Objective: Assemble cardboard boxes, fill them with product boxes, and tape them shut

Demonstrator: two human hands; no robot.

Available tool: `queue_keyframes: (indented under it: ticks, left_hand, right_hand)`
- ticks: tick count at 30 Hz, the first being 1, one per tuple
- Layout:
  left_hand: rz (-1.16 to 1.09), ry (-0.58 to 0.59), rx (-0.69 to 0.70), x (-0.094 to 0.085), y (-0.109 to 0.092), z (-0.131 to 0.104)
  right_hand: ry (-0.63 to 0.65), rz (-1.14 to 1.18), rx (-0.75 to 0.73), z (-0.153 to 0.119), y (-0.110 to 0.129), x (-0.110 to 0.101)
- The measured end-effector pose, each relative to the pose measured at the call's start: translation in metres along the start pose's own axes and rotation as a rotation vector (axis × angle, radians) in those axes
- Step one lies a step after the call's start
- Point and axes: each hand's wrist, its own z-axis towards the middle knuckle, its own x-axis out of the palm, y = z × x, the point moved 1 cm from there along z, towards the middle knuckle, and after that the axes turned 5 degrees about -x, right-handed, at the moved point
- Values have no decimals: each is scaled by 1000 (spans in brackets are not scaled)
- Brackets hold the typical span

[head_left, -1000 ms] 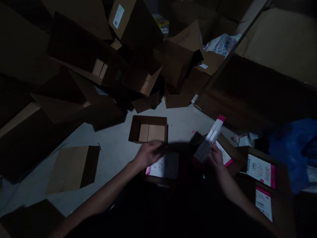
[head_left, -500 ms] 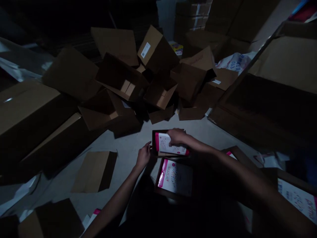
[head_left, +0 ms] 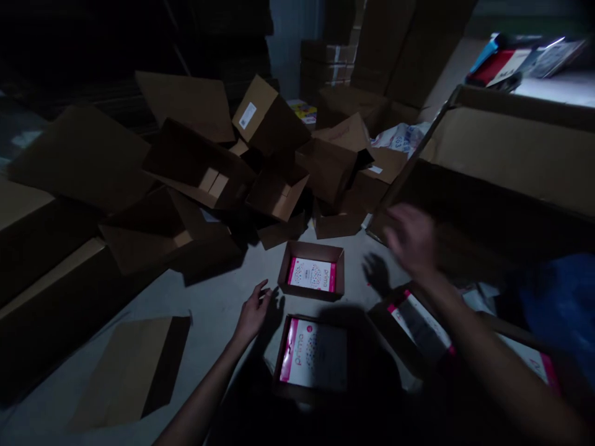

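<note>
A small brown carton (head_left: pixel 284 290) stands on the floor in front of me. Inside it lies a white and pink package (head_left: pixel 310 274) printed "prima". My left hand (head_left: pixel 253 314) hovers just left of that carton, its fingers loosely apart and holding nothing. To the right, my right hand (head_left: pixel 411 240) is raised above the floor, blurred by motion. It looks empty, and its shadow shows spread fingers. Nearer to me sits a second carton holding a white "prima" package (head_left: pixel 316 353). Below my right forearm is another carton (head_left: pixel 393 337) with a similar package (head_left: pixel 421 322), partly shaded.
Opened brown boxes (head_left: pixel 199 164) lie piled at the back. A large carton (head_left: pixel 502 142) stands on the right, beside blue plastic (head_left: pixel 558 310). A flattened-looking brown box (head_left: pixel 132 365) rests on the floor at left. The room is dim.
My right hand has let go of the package, which now lies in the small carton, and has moved right. My left hand has drawn slightly away from the carton. The view has turned rightward.
</note>
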Motion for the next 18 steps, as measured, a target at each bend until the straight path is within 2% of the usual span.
queue_keyframes:
  ticks: [1,3,4,6,8,11,12,14,16,18]
  left_hand:
    - [8,-24,42,-5,-9,3]
    - [56,-80,166,-13,-37,10]
    - [96,-101,249,-16,-57,15]
    - [186,-110,457,-17,-108,22]
    - [265,-84,711,-9,-168,24]
    - [348,-2,1082,13,-259,19]
    - [365,18,1177,21,-286,15]
    - [397,18,1329,38,-331,4]
    - [455,-30,1420,55,-360,-8]
    - [538,-66,1458,71,-370,-19]
  right_hand:
    - [-133,-129,44,10,-37,-27]
    - [-244,-352,199,31,-104,-76]
    - [-240,-404,230,40,-131,-96]
    - [-187,-472,271,56,-166,-125]
    - [-156,-537,293,69,-179,-142]
    - [-177,-670,350,85,-168,-162]
    - [-141,-715,347,88,-158,-171]
    - [38,-789,285,87,-130,-192]
    - [263,-781,212,76,-99,-213]
    - [518,-633,230,59,-72,-227]
